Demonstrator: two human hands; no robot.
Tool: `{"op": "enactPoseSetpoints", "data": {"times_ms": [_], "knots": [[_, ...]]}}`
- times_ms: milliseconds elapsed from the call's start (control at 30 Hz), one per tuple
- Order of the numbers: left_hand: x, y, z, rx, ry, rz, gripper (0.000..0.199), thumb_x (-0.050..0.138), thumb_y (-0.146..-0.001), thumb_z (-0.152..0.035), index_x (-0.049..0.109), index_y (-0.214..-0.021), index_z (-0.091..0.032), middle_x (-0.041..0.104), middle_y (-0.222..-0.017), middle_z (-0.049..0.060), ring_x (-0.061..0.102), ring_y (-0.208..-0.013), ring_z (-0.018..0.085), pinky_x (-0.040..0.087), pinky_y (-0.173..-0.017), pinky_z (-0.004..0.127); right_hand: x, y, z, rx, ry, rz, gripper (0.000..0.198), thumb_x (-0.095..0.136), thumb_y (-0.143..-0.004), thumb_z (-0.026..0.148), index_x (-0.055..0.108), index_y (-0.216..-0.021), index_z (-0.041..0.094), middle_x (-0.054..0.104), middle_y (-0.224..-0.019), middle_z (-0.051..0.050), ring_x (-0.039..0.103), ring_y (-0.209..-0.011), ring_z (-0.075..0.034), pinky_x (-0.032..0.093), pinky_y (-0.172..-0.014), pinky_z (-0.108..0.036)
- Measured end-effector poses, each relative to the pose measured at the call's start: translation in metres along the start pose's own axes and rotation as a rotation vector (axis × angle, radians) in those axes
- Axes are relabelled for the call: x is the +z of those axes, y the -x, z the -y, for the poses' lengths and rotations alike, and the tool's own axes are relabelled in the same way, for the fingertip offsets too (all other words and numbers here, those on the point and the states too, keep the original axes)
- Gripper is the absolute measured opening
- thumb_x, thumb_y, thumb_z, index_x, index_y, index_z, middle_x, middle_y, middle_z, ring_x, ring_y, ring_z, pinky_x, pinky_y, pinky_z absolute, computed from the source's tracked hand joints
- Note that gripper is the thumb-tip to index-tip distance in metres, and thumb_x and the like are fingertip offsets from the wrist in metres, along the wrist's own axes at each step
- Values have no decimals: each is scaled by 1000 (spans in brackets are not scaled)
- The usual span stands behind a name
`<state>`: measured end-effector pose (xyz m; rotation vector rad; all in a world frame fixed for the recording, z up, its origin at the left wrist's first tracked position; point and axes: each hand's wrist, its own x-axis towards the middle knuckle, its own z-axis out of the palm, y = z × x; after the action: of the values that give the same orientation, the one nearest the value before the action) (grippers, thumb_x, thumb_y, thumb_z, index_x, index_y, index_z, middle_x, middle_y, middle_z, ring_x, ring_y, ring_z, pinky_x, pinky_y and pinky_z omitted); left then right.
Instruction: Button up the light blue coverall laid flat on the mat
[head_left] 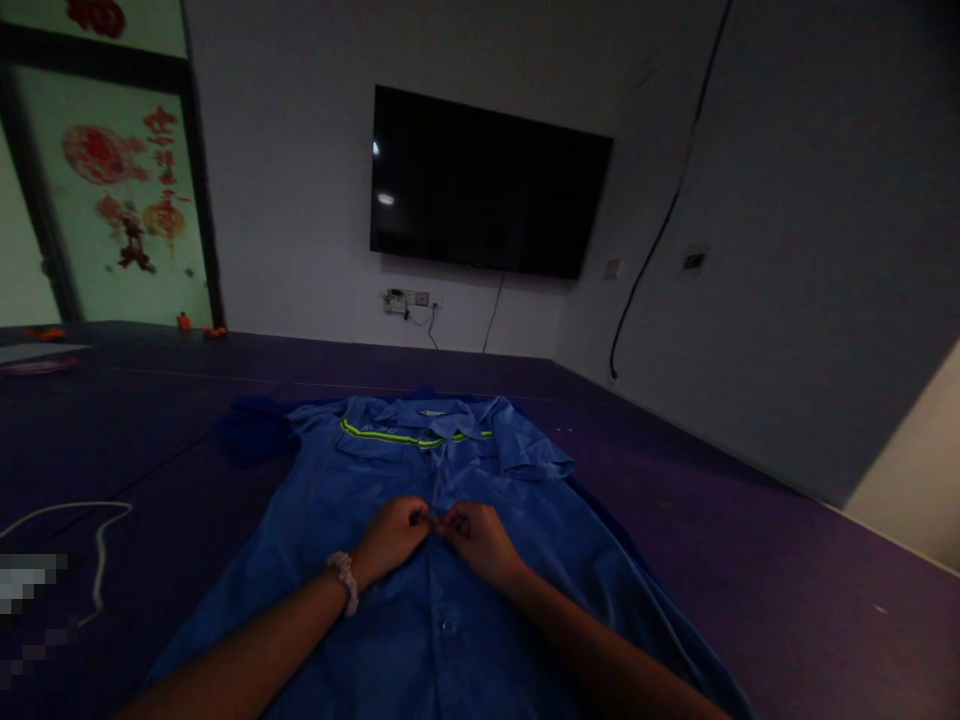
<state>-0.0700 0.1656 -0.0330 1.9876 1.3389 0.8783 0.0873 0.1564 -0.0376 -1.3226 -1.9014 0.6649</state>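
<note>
The person's left hand (390, 540) and right hand (481, 542) meet over the front seam of a blue shirt (322, 515), both pinching its cloth at the middle; the fingertips hide the exact spot, so whether a button lies between them cannot be told. The shirt lies spread on the purple floor (675, 540), collar away from the person, its lower end cut off by the bottom edge and partly covered by the forearms. One button (448, 624) shows below the hands. Darker blue cloth (255, 430) peeks out from underneath, mostly hidden. The lettering on the chest is too blurred to read. At left, a white cord (101, 560) curves near a pixelated patch that masks whatever is there
</note>
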Motion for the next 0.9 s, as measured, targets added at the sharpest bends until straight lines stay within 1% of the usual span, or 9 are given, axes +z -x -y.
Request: {"op": "enactPoseSetpoints", "data": {"times_ms": [133,233,433,533,633,733,800,900], "knots": [[0,-1,1,-1,26,10,14,45,-70,-22,50,-59,-16,48,-58,-2,45,-60,13,30,-54,21,-1,0,1,11,7,8,10,58,-72,21,65,-69,15,64,-63,-2,56,-56,-12,37,-49,-19],[-1,-3,1,0,55,24,18,45,-71,-27,46,-56,-17,44,-55,-4,41,-56,12,29,-52,21,-2,-1,2,25,14,19,9,59,-72,20,65,-70,15,64,-63,-1,56,-56,-12,37,-50,-19],[-5,-4,1,15,130,86,24,46,-71,-36,43,-56,-17,39,-52,-5,37,-51,11,28,-50,22,-3,-3,0,67,51,22,9,60,-70,20,65,-68,14,62,-60,-1,55,-55,-12,35,-48,-19],[-8,-3,0,24,155,123,24,47,-70,-38,44,-57,-17,41,-52,-5,37,-49,10,28,-49,21,-2,-4,-1,81,70,22,10,59,-70,21,65,-66,14,61,-58,-1,54,-53,-12,34,-47,-19],[-9,-3,-1,35,164,158,24,47,-70,-37,46,-57,-16,42,-51,-5,35,-47,9,28,-47,21,-2,-2,-1,88,89,19,11,57,-71,21,64,-65,14,61,-57,-1,53,-52,-11,33,-47,-19],[-9,-2,-2,49,142,156,23,45,-72,-34,47,-59,-16,42,-51,-5,36,-48,9,28,-48,20,-1,0,-1,90,110,11,11,57,-71,22,64,-68,15,61,-58,-1,53,-52,-11,32,-47,-19],[-8,-2,-3,65,108,133,18,45,-72,-29,47,-61,-15,44,-55,-4,39,-52,10,30,-50,20,-1,1,0,88,121,9,11,57,-72,23,65,-71,15,61,-58,-1,52,-50,-10,31,-47,-19],[-7,0,-6,91,27,108,6,46,-67,-19,47,-62,-16,46,-58,-4,43,-57,11,31,-54,21,-1,2,1,72,134,14,13,57,-73,26,65,-72,16,62,-59,-1,52,-50,-10,31,-46,-19]]}}
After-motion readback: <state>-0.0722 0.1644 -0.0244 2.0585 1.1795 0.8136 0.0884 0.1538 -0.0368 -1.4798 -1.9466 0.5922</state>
